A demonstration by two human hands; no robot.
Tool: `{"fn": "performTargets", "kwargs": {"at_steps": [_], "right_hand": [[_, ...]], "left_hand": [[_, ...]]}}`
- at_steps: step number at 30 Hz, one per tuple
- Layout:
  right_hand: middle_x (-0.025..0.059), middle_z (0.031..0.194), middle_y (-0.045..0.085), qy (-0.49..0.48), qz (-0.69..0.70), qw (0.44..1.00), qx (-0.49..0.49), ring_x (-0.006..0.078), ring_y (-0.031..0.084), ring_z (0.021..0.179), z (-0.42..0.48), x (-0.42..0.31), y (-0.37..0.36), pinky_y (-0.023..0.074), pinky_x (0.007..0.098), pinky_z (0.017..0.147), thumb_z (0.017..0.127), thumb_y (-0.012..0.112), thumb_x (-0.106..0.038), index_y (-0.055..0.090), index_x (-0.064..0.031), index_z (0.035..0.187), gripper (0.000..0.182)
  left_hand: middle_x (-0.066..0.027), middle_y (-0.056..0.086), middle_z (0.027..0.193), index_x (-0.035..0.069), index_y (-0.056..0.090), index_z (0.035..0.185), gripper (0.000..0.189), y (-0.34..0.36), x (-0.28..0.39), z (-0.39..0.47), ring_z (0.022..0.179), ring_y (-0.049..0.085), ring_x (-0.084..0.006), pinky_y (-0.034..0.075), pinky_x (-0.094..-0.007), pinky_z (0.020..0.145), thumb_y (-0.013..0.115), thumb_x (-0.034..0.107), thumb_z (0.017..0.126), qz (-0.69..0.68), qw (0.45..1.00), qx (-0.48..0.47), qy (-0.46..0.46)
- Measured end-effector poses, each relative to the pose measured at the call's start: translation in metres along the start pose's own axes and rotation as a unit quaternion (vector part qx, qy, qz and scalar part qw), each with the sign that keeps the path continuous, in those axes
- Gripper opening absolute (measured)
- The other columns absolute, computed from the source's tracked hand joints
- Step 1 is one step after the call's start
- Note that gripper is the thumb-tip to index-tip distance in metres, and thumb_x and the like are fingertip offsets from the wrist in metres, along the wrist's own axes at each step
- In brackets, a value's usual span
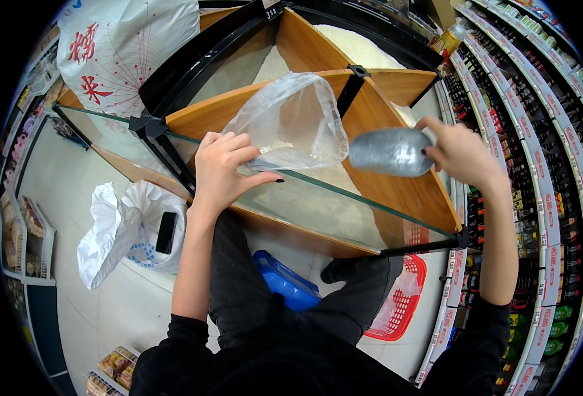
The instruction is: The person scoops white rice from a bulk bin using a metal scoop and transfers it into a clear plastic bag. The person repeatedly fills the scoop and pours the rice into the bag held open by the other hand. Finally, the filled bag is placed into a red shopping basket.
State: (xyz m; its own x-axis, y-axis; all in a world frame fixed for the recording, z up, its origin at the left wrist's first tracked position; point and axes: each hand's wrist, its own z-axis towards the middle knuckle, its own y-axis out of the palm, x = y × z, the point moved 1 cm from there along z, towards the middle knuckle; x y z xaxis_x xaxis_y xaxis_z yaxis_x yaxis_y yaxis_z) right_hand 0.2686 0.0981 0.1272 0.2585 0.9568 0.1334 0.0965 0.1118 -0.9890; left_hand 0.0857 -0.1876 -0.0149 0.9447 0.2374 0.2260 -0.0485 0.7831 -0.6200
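My left hand (229, 166) grips the rim of a clear plastic bag (291, 111), holding its mouth wide over the front glass of a wooden grain bin. A small heap of pale grain (275, 145) lies inside the bag. To the right, my right hand (452, 148) holds a metal scoop (393, 152), blurred, its front end close to the bag's edge. Whether the scoop carries grain cannot be told. Below the bag, pale grain (338, 218) shows behind the glass panel (291, 198) of the bin.
Wooden dividers (316, 42) separate neighbouring bins. A large printed sack (123, 49) stands at upper left. On the floor, a white sack (148, 213) bears a black phone (166, 232). A blue plastic stool (286, 282) and red basket (415, 297) are near my legs. Bottle shelves (544, 222) line the right.
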Motion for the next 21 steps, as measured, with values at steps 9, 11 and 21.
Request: {"fn": "performTargets", "kwargs": {"at_steps": [9, 11, 21], "right_hand": [[0.0163, 0.088, 0.07, -0.028, -0.066, 0.986, -0.149, 0.0341, 0.069, 0.085, 0.07, -0.007, 0.142, 0.0543, 0.0427, 0.074, 0.084, 0.062, -0.008, 0.055, -0.0027, 0.111, 0.028], [0.0154, 0.084, 0.07, -0.042, -0.105, 0.989, -0.1, 0.0332, 0.069, 0.082, 0.088, -0.016, 0.159, 0.055, 0.0417, 0.069, 0.082, 0.061, -0.006, 0.054, -0.0036, 0.115, 0.034], [0.0169, 0.085, 0.07, -0.167, -0.047, 0.979, -0.104, 0.032, 0.069, 0.083, 0.113, -0.03, 0.217, 0.0548, 0.0408, 0.071, 0.082, 0.057, -0.01, 0.061, -0.0049, 0.115, 0.033]], "left_hand": [[-0.0019, 0.049, 0.066, 0.008, 0.06, 0.066, 0.047, 0.003, 0.0, 0.004, 0.064, 0.048, -0.0189, 0.033, -0.0312, 0.065, 0.081, 0.048, 0.053, -0.011, 1.0, 0.001, 0.002], [-0.0019, 0.049, 0.066, 0.008, 0.06, 0.066, 0.047, 0.002, 0.001, 0.004, 0.064, 0.048, -0.019, 0.033, -0.0312, 0.065, 0.081, 0.048, 0.053, -0.008, 1.0, 0.0, 0.002], [0.0006, 0.05, 0.065, 0.01, 0.06, 0.065, 0.045, -0.001, 0.003, 0.005, 0.063, 0.05, -0.0174, 0.036, -0.0299, 0.066, 0.08, 0.048, 0.053, 0.017, 1.0, -0.012, 0.002]]}}
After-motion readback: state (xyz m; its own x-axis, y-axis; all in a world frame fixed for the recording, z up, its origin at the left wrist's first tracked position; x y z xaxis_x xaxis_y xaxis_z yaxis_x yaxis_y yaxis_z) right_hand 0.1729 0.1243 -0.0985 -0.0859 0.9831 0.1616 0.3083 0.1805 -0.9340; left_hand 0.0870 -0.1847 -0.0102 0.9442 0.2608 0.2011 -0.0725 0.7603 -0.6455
